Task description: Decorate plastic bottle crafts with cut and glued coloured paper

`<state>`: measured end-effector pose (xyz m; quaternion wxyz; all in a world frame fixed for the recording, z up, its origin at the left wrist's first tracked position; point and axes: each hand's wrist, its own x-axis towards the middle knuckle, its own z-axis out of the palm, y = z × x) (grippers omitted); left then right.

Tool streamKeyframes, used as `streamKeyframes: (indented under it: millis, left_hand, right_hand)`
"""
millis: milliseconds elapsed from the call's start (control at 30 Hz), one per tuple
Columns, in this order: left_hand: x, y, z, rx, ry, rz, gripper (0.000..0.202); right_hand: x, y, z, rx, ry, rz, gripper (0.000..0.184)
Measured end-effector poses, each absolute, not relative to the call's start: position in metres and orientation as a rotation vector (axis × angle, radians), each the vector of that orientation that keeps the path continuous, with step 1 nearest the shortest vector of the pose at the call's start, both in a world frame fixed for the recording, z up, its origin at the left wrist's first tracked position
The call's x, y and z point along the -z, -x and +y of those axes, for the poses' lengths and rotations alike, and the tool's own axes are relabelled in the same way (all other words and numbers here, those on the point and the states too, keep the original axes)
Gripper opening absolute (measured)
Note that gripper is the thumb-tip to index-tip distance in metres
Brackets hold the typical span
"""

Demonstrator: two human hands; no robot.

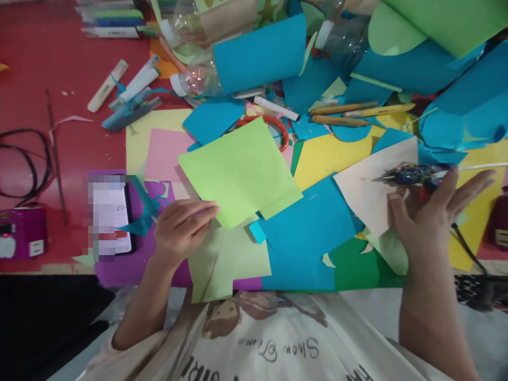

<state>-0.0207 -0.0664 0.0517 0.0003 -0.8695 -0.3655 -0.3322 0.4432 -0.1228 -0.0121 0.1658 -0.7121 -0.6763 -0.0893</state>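
The light green sheet (pixel 238 174) lies tilted on a heap of coloured paper in the middle of the red table (pixel 47 106), its lowest corner toward the near edge. The left hand (pixel 182 227) has its fingers drawn together, pinching that corner. Under the sheet lie a blue sheet (pixel 305 233) and a paler green sheet (pixel 222 259) that hangs over the near edge.

To the right, the right hand (pixel 431 222) is spread wide behind a dark blue tool (pixel 413 174) resting on a cream sheet (pixel 369 196); whether it grips the tool cannot be told.

Behind the green sheet, red scissors (pixel 280 132), pencils (pixel 341 114) and bottles wrapped in blue paper (pixel 257 58) crowd the far side. Toward the left edge bare table shows, with markers (pixel 119 84), a black cable (pixel 24 164), a phone (pixel 113 217) and a purple box (pixel 19 233).
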Motion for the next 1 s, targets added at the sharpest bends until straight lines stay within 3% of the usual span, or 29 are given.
streamKeyframes:
  millis: [100, 167, 233, 267, 333, 400, 500, 767, 1000]
  left_hand:
    - [-0.054, 0.012, -0.083, 0.899, 2.743, -1.119, 0.015]
    - [-0.054, 0.004, -0.094, 0.822, 2.764, -1.135, 0.012]
    - [-0.054, -0.005, -0.103, 0.769, 2.824, -1.164, 0.013]
    - [-0.053, -0.01, -0.106, 0.771, 2.852, -1.154, 0.013]
    - [-0.053, -0.021, -0.109, 0.805, 2.913, -1.107, 0.01]
    - [-0.054, -0.031, -0.109, 0.844, 3.009, -0.969, 0.007]
    - [-0.057, -0.046, -0.111, 0.835, 3.183, -0.752, 0.008]
    - [-0.052, -0.047, -0.091, 0.889, 3.228, -0.781, 0.027]
    - [-0.044, -0.009, -0.008, 0.398, 2.679, -1.866, 0.034]
  right_hand:
    - [-0.008, -0.414, -0.122, 0.359, 1.927, -1.82, 0.077]
    - [-0.026, -0.385, -0.125, 0.275, 1.816, -1.719, 0.044]
    - [-0.042, -0.354, -0.128, -0.066, 1.825, -1.657, 0.018]
    - [-0.048, -0.341, -0.13, -0.318, 1.819, -1.623, 0.013]
    - [-0.055, -0.318, -0.13, -0.909, 1.706, -1.617, 0.02]
    - [-0.057, -0.302, -0.127, -1.298, 1.59, -1.586, 0.031]
    - [-0.054, -0.289, -0.118, -1.517, 1.538, -1.506, 0.04]
    - [-0.053, -0.302, -0.113, -1.284, 1.721, -1.525, 0.027]
    - [-0.044, -0.311, -0.113, -0.08, 1.813, -1.903, 0.02]
